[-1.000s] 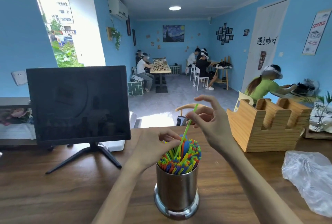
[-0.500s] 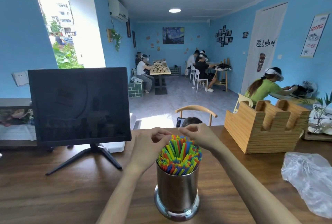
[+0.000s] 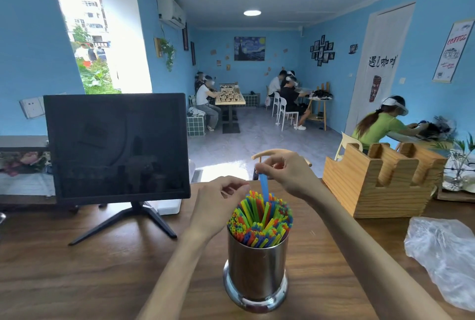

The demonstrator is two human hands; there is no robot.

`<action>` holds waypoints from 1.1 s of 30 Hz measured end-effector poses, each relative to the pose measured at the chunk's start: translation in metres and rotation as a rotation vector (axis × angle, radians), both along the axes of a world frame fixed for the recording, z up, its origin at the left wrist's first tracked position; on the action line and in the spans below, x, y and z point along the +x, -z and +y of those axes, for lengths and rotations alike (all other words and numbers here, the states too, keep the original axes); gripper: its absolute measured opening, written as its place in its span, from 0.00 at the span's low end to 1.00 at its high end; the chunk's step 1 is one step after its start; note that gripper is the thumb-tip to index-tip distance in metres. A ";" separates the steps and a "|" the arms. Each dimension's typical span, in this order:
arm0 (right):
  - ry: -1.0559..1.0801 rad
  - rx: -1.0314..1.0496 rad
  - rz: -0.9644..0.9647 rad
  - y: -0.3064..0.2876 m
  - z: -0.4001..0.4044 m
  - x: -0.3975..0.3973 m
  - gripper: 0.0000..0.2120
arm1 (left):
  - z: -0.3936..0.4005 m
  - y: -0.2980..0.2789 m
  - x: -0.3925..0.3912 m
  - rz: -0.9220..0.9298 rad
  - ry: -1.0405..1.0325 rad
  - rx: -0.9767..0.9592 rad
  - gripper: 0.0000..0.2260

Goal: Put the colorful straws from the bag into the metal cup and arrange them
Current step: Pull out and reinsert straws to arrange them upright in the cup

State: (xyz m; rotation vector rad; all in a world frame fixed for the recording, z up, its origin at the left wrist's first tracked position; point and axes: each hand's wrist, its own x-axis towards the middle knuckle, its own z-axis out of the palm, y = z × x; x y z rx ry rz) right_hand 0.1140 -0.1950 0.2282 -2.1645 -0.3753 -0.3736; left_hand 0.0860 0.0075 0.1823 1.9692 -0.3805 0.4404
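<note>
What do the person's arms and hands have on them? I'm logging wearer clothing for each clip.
Nothing that shows. Both forearms are bare right to the bottom edge of the picture, with no sleeve or cuff in view. The left hand and right hand wear no gloves, and no watch, ring or bracelet is visible.

One cup (image 3: 257,268) stood below the fingers, packed with straws (image 3: 259,224) too many to count, and one blue straw (image 3: 264,188) rose above them, pinched in the right hand (image 3: 285,175). Two hands were up, the left hand (image 3: 218,204) beside the bundle. Left of the fingers stood one monitor (image 3: 115,145); to their right, one wooden holder (image 3: 380,181) and one bag (image 3: 444,255).
</note>
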 end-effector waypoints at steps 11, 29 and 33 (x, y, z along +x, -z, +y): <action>-0.240 0.234 -0.178 -0.038 0.020 -0.035 0.08 | -0.017 -0.033 -0.003 -0.090 0.180 -0.099 0.08; -0.342 1.028 0.245 0.000 -0.001 -0.018 0.08 | -0.008 -0.026 -0.011 0.156 0.255 -0.958 0.09; -0.322 1.119 0.203 -0.007 0.013 -0.017 0.08 | -0.017 -0.019 -0.012 0.210 0.297 -1.046 0.10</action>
